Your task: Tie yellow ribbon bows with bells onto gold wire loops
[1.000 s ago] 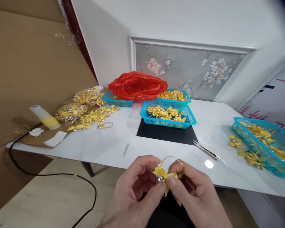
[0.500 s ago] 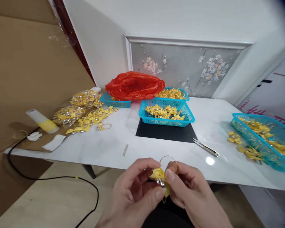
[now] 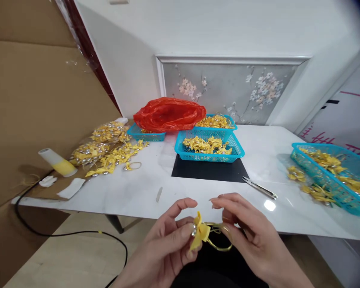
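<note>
My left hand (image 3: 171, 236) is closed in a pinch on a yellow ribbon bow (image 3: 200, 232) with small silver bells, held above my lap just off the table's front edge. A loop of gold cord (image 3: 220, 249) hangs out from the bow toward the right. Beside it my right hand (image 3: 249, 228) has its fingers apart and curved, index finger stretched to the left. The cord loop overlaps the right thumb; no grip on it shows. Scissors-like thread snips (image 3: 259, 188) lie on the table beyond the right hand.
A blue basket (image 3: 210, 157) of yellow bows stands on a black mat (image 3: 198, 170). Another basket (image 3: 327, 180) is at right. Behind are a red plastic bag (image 3: 169, 116) and more baskets. At left, bow piles (image 3: 117, 158) and a yellow-white tube (image 3: 58, 163) sit on the white table (image 3: 132, 192).
My right hand has let go of the bow and moved slightly right, its fingers spreading. The bow has turned in my left hand, its cord loop now pointing right. The view has shifted slightly.
</note>
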`<state>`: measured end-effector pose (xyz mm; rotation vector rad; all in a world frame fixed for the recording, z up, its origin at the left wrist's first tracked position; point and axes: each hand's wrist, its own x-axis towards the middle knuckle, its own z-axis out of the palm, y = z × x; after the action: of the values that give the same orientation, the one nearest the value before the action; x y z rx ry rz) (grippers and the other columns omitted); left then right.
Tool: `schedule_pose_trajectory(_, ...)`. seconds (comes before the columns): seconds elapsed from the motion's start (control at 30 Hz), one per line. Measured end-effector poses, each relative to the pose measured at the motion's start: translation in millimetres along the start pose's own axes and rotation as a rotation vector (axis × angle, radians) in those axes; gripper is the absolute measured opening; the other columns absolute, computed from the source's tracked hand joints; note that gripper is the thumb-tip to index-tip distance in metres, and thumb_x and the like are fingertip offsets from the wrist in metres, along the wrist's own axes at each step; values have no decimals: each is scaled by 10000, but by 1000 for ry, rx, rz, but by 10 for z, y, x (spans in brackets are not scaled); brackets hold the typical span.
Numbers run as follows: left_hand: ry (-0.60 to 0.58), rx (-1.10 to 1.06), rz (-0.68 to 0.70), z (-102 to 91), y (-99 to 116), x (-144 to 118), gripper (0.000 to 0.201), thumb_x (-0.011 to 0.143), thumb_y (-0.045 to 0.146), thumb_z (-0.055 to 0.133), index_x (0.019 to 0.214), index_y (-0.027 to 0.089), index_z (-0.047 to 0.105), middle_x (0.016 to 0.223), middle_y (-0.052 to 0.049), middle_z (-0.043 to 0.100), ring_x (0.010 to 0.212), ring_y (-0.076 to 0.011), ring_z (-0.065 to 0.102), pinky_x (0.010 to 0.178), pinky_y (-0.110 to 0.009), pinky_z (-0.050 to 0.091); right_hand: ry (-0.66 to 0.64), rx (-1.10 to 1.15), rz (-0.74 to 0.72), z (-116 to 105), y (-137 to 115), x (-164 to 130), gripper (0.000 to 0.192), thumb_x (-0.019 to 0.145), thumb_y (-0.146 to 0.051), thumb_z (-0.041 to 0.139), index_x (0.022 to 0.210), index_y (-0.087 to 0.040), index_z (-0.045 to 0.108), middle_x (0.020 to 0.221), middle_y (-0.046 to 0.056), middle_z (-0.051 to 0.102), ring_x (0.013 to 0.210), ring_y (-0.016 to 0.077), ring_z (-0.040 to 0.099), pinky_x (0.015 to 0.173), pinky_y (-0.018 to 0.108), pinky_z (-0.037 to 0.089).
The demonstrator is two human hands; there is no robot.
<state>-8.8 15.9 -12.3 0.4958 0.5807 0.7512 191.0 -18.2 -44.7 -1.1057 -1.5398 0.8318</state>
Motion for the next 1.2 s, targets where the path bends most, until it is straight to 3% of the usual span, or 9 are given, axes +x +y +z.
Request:
schedule_pose_trajectory(0.13,6,-123,-103,8,-6,35,272,751,133,842,1002,147,738,724,-24,681,551,-52,635,528,-109,489,-130,-9,-112,19,-47,111,346,933,-186,605,1234,-353,635,1147,40,575,804,136,584,715,267,507)
schedule_pose_trajectory(0.3,-34,10,-173,-87,-20,120,217,796,198,803,997,147,736,722,-25,648,572,-63,603,535,-130,475,-185,17,-161,22,-106,319,143,949,-134,547,907,-201,666,885,15,591,792,128,591,709,246,477)
schedule_pose_trajectory(0.37,-9,223,-42,-137,7,142,239,847,319,755,1041,183,722,914,-67,681,795,-144,657,709,-224,551,-195,-25,-132,9,-119,362,124,932,-107,564,862,-184,631,862,4,576,757,112,567,678,226,451)
schedule_pose_trajectory(0.47,73,532,291,-144,69,137,400,876,548,635,1077,213,718,1171,-99,659,1148,-271,580,952,-333,514,-216,-70,-83,-7,-143,387,131,920,-93,582,822,-180,590,848,-11,565,734,96,544,661,205,423)
schedule_pose_trajectory(0.53,122,696,417,-95,94,121,412,836,565,674,1062,225,722,1129,-87,686,1125,-277,604,944,-315,520,-212,-91,-59,-7,-158,393,149,922,-96,583,801,-182,571,825,-23,556,717,90,531,651,199,409)
schedule_pose_trajectory(0.7,244,861,517,5,21,141,255,788,326,798,1015,289,688,918,6,715,865,-166,686,767,-207,574,-137,-208,-38,27,-180,401,190,879,-81,611,744,-181,522,751,-48,522,644,82,474,589,205,354)
schedule_pose_trajectory(0.9,60,887,624,-125,-43,238,338,877,187,697,1158,371,661,1070,3,700,882,-158,697,769,-224,602,-52,-348,-61,122,-142,417,214,879,-79,583,704,-174,505,720,-37,503,613,100,469,563,233,350)
schedule_pose_trajectory(1.07,29,1012,652,-158,-20,255,331,924,164,623,1171,379,677,1038,12,686,818,-127,682,732,-175,583,35,-322,-30,71,-84,382,79,876,-122,644,927,-182,636,888,-12,588,601,82,498,571,233,421)
schedule_pose_trajectory(1.2,152,916,664,-144,-44,242,447,937,208,609,1316,440,556,1066,23,687,853,-117,676,744,-167,579,140,-125,-98,-97,-202,284,235,976,-162,514,1150,-263,635,934,-22,597,589,44,529,536,161,457)
